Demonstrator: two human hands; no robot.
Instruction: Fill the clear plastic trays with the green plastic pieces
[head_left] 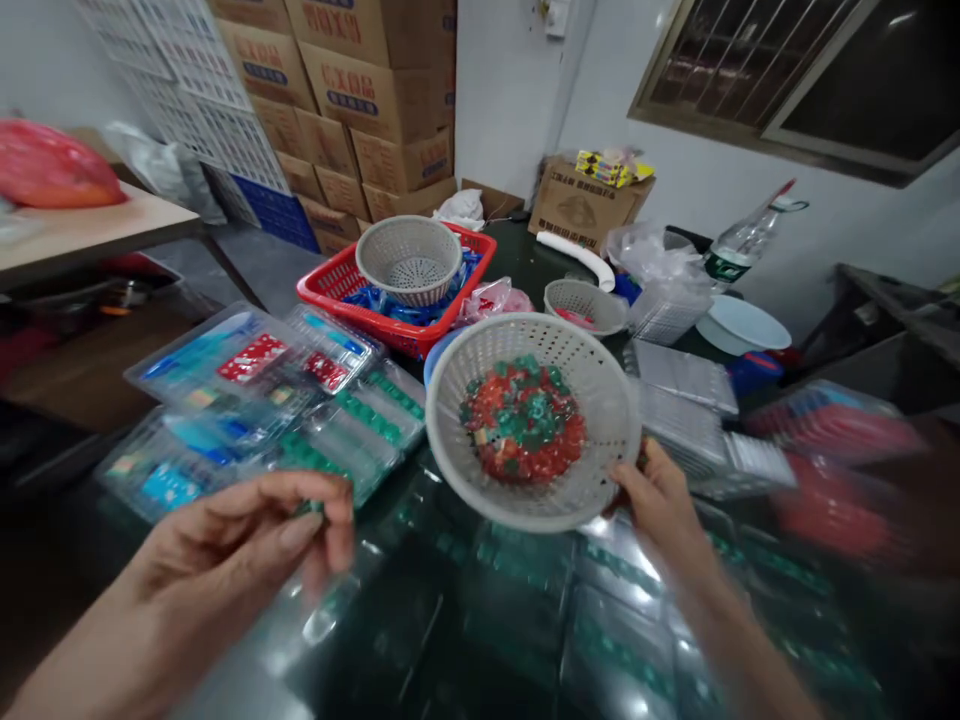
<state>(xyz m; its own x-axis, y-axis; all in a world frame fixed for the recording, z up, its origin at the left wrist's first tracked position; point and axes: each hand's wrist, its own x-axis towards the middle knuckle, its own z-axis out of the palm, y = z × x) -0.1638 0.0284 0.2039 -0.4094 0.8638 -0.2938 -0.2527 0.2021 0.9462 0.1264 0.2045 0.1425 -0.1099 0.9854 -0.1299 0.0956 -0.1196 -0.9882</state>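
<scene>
My right hand (654, 490) grips the rim of a grey plastic colander (444, 430) and holds it tilted above the dark table. Inside lie many small red and green translucent pieces (534, 415), too small to name. At the lower left, my left hand (247, 540) is closed in a pinch, thumb against fingers, with a small green piece (313, 508) just showing between them. Clear plastic trays (255, 385) holding blue, red and green pieces are stacked beyond that hand. More clear trays with green pieces (622, 650) lie flat on the table below the colander.
Behind the colander stands a red basket (330, 300) of blue packets with another grey colander (409, 255) on top. A smaller grey basket (589, 305), stacked clear trays (675, 410), a white basin (742, 325) and a plastic bottle (739, 245) are at the right. Cardboard boxes (367, 90) line the wall.
</scene>
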